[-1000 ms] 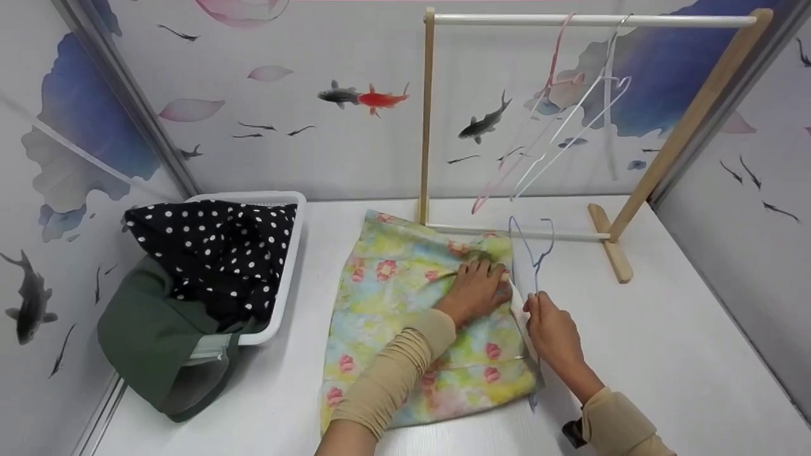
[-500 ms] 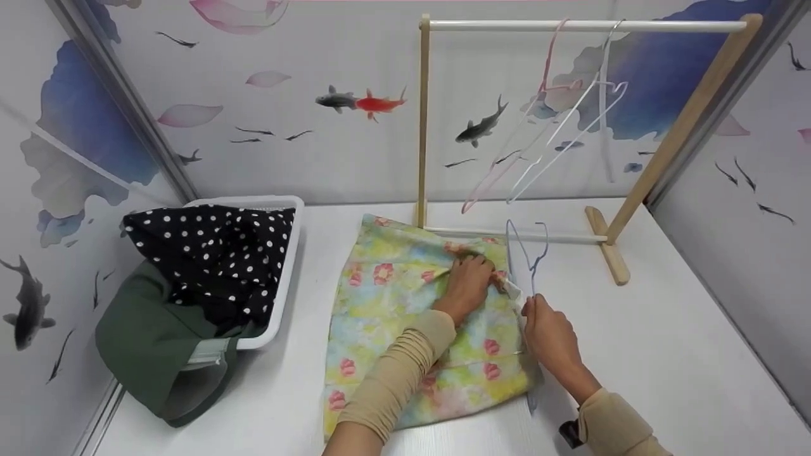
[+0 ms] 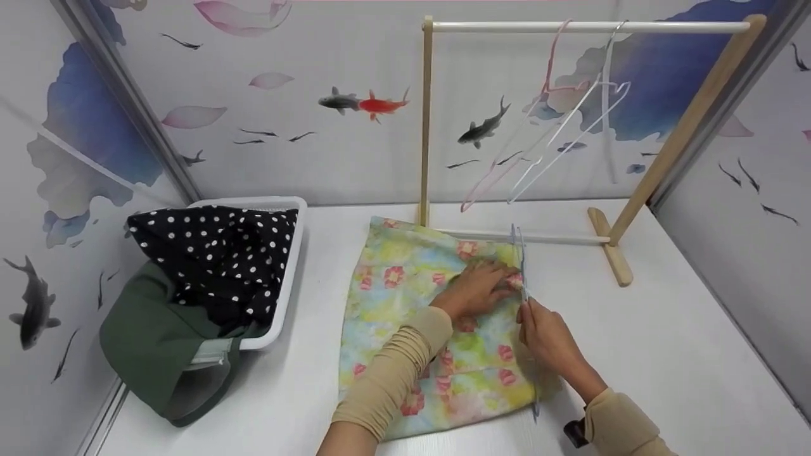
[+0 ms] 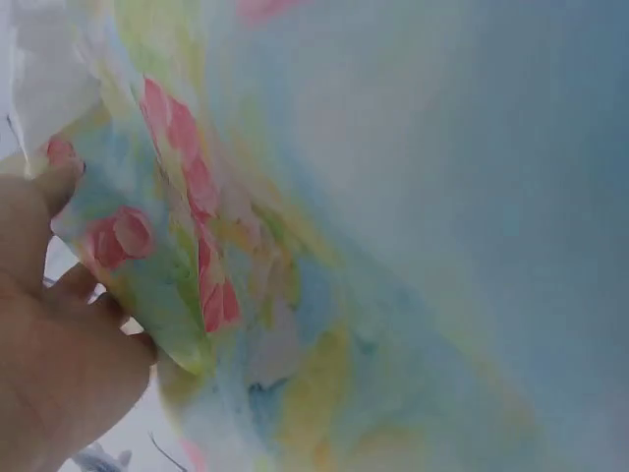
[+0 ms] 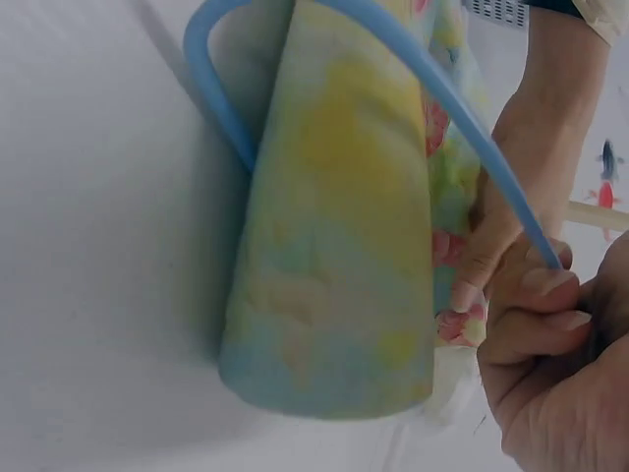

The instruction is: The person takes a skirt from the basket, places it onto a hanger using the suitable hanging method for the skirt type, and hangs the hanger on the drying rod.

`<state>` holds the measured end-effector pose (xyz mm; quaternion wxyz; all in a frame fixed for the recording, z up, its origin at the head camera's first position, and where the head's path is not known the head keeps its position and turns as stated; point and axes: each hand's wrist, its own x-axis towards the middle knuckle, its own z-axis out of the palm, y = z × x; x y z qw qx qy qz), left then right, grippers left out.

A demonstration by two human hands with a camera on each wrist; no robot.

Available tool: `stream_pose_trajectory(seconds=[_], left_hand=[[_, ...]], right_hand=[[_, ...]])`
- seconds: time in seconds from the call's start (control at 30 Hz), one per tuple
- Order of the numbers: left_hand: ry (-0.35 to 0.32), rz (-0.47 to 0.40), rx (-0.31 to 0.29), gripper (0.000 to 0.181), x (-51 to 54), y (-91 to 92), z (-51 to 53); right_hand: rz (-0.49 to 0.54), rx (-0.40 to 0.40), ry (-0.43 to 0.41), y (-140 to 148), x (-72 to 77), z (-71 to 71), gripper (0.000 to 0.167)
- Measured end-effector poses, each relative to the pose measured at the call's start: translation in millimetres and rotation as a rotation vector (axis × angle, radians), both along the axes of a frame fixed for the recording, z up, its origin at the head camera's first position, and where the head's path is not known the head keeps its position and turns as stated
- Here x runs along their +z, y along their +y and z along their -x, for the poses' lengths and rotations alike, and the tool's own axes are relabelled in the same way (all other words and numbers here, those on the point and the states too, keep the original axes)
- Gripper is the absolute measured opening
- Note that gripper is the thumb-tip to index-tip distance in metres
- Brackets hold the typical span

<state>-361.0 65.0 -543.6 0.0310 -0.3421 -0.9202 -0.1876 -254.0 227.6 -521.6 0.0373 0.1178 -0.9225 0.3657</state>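
Note:
A yellow, blue and pink floral garment [image 3: 393, 323] lies spread on the table. My left hand [image 3: 472, 291] is over its upper right part, and in the left wrist view that hand [image 4: 59, 334] pinches a fold of the garment [image 4: 123, 236] between thumb and fingers. My right hand [image 3: 550, 332] grips a blue clothes hanger [image 3: 523, 256], held nearly edge-on along the garment's right side. One end of the hanger [image 5: 472, 128] curves in front of the floral fabric [image 5: 334, 246] in the right wrist view; part of it is hidden behind the fabric.
At left, a white basket [image 3: 288, 278] holds black polka-dot cloth [image 3: 212, 247] and dark green cloth [image 3: 142, 342] hanging over its edge. Behind stands a wooden rack [image 3: 426, 126] with a white rail [image 3: 494, 27], carrying a pink hanger [image 3: 551, 63] and a white hanger [image 3: 573, 111].
The blue hanger has turned from showing its open shape to nearly edge-on, closer against the garment. My left hand has shifted at the garment's edge; the garment has slid slightly right.

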Motion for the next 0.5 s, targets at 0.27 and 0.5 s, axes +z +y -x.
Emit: stream_pose_trajectory(seconds=[0.27,0.5], left_hand=[[-0.054,0.161,0.106,0.051,2.2,-2.7,10.6],[-0.172,0.245,0.232,0.061,7.8,-23.4,-3.3]], right_hand=[[0.18,0.026,-0.096,6,-5.8,-2.1,0.037],[0.001,-0.152,0.069,6,-8.5,-7.4,0.031]])
